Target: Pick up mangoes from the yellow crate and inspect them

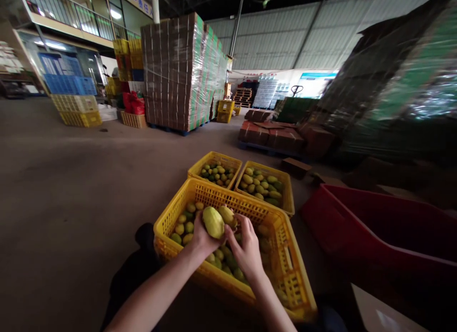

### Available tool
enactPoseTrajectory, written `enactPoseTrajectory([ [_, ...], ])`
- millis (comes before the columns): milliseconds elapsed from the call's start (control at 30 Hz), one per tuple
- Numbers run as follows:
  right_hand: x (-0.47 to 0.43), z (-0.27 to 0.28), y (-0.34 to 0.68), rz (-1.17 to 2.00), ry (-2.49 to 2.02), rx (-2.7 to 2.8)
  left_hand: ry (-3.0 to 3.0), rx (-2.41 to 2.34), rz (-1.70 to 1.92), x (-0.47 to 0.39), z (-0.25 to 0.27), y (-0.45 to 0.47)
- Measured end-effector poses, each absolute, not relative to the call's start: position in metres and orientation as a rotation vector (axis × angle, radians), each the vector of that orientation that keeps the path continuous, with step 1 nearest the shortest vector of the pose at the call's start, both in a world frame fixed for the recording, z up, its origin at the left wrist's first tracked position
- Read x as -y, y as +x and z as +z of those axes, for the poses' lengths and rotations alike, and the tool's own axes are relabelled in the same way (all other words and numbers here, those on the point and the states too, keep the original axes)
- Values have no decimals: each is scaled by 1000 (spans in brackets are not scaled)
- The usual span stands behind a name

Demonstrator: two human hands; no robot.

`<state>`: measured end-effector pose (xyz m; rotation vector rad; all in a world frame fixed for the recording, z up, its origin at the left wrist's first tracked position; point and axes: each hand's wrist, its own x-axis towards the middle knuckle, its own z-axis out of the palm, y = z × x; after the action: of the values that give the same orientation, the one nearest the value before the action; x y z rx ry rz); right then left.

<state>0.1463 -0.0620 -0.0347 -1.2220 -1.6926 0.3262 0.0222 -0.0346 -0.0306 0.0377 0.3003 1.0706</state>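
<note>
My left hand (203,237) cups an oval yellow-green fruit (213,222), which could be a lemon or a mango. Against it lies a second, duller yellow-green fruit (227,216), with the fingers of my right hand (245,246) curled round its right side. Both fruits are held above a large yellow plastic crate (300,270). Inside that crate lie several loose yellow and green fruits (188,226). My hands and forearms hide part of the pile.
Two more yellow crates (214,156) (287,191) of fruit stand just beyond. A red tub (357,218) is at right, with cardboard (383,313) in front. Farther off are a wrapped box stack (167,75), flattened cartons (271,134) on a pallet and stacked crates (76,103).
</note>
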Motion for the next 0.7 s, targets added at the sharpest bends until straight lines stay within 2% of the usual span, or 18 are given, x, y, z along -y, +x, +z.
enactPoseTrajectory([
  [367, 64, -74, 103, 424, -1038, 1853, 55, -482, 1272, 34, -38, -3],
  [567, 67, -80, 93, 153, -1080, 1749, 73, -472, 1267, 45, -45, -7],
  [700, 73, -73, 93, 120, -1087, 1751, 191, -465, 1302, 52, -45, -6],
])
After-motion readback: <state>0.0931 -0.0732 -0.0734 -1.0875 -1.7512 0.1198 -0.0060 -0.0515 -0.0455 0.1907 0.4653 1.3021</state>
